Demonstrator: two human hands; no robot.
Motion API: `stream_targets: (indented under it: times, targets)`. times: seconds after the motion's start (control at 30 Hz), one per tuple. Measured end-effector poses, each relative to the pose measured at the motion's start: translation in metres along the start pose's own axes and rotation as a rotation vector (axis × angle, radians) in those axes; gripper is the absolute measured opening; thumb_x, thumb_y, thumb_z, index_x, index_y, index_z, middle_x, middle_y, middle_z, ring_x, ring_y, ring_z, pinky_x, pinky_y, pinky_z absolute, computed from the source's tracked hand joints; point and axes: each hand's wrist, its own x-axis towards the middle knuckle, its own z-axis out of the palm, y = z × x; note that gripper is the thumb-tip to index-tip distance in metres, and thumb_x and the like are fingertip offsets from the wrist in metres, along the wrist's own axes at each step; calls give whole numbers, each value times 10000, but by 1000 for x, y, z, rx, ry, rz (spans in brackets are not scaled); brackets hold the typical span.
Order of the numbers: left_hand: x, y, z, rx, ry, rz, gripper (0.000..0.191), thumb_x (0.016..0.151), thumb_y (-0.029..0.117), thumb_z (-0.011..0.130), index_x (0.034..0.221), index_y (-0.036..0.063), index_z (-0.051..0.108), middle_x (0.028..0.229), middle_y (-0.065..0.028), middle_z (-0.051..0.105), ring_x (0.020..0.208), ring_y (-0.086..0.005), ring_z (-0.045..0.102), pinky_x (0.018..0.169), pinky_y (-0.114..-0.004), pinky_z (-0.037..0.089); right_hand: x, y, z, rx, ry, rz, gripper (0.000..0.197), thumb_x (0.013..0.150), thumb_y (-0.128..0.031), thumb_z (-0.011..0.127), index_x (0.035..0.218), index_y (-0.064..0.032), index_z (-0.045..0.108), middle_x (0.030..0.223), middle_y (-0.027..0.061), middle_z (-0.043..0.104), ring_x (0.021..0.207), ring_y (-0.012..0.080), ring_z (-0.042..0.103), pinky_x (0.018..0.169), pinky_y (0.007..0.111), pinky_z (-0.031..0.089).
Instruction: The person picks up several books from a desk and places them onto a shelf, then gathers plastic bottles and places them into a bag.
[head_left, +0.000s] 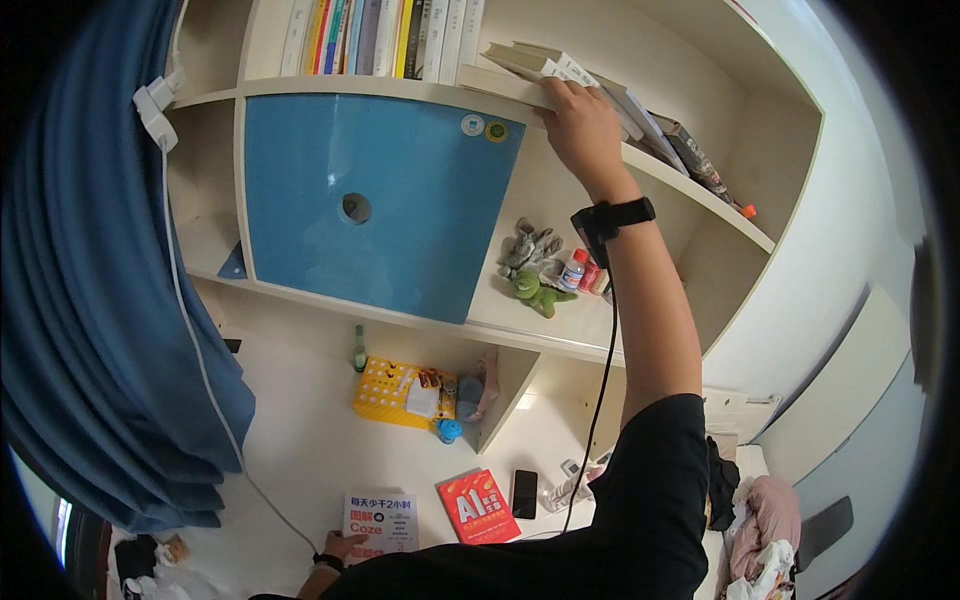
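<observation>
My right hand (585, 124) is raised to the upper bookshelf. Its thumb and fingers are closed around the end of a thick white book (506, 84), the lowest of several leaning books (562, 64). The fingertips on the far side are hidden. Low in the view, my left hand (346, 544) grips the left edge of a white paperback book (382, 517) with red and blue print, its thumb on the cover. My body hides that book's lower end. A red paperback book (480, 508) lies on the white desk (300, 442), right of the white paperback.
Upright books (382, 37) stand left of the leaning ones. Below is a blue cabinet door (382, 202); beside it sit plush toys (532, 262) and small bottles (574, 270). The desk holds a smartphone (525, 495) and a yellow box (401, 390). A white cable (187, 315) hangs by the curtain (90, 300).
</observation>
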Motion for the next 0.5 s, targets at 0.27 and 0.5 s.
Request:
stream_targets:
  times: [0.27, 0.5]
  targets:
    - [46, -45, -5, -95, -76, 8, 707, 615, 137, 853, 1121, -153, 452, 1030, -233, 588, 889, -273, 622, 661, -391, 556, -4, 3, 7, -52, 7, -34, 314, 744, -180, 671, 1037, -110, 583, 909, 91, 626, 861, 316, 579, 746, 400, 478]
    - [54, -50, 12, -154, 33, 66, 695, 618, 104, 846, 1115, -163, 438, 976, -233, 592, 814, -296, 639, 621, -402, 570, -17, -26, -61, 365, 61, 64, 580, 733, -246, 697, 1224, -45, 464, 1179, 203, 507, 1101, 363, 491, 938, 471, 389]
